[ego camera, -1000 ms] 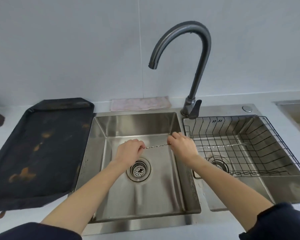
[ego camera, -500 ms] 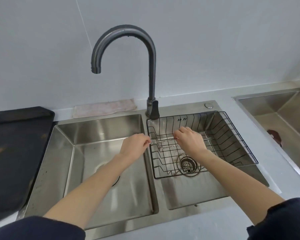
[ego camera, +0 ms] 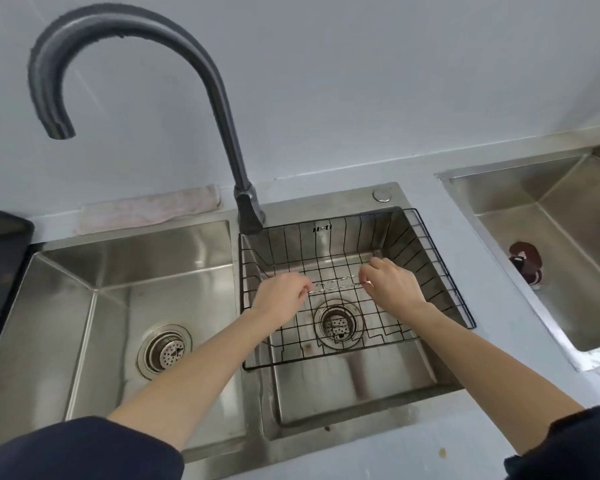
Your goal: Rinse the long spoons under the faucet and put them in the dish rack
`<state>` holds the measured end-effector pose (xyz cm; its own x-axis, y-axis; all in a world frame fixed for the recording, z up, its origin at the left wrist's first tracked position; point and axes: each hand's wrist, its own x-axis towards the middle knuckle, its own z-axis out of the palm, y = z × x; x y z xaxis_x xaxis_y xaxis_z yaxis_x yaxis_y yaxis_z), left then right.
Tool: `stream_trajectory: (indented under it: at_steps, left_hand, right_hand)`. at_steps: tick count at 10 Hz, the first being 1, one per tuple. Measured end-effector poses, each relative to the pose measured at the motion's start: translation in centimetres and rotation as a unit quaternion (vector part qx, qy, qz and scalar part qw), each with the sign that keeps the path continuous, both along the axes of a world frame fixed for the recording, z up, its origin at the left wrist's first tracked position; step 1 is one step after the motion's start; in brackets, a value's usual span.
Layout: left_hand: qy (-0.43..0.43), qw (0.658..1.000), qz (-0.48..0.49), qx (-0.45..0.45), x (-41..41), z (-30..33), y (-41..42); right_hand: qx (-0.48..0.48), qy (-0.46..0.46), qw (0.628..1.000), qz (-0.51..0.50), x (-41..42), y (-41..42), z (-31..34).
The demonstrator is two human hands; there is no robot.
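Hands now over dish rack, left hand, right hand pinching long spoons

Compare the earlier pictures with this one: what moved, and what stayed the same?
Both hands, left hand and right hand, carried the long spoon rightward from the left basin into the dish rack. Each hand still pinches one end. The faucet stays dry.

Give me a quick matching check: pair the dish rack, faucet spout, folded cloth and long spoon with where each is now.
1 dish rack
2 faucet spout
3 folded cloth
4 long spoon

A over the left basin
B in the right basin
C between both hands, above the rack floor
D on the ledge behind the left basin

Pairs: 1-B, 2-A, 3-D, 4-C
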<state>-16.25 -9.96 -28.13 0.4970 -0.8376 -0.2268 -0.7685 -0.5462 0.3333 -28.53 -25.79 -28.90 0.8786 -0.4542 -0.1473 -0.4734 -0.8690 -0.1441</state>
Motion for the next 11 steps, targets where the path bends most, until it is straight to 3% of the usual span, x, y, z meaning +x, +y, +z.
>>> stream_trajectory:
  at_steps: [4,11]
  left_hand:
    - [0.043,0.997,-0.003,0.061,-0.8,-4.8,-0.9]
    - [0.040,0.998,0.020,0.053,-0.4,-5.4,-0.2]
  right_hand:
    - [0.070,0.107,0.992,0.007,-0.8,-0.9,-3.6]
    - [0.050,0.122,0.991,0.009,0.2,-0.8,-3.8]
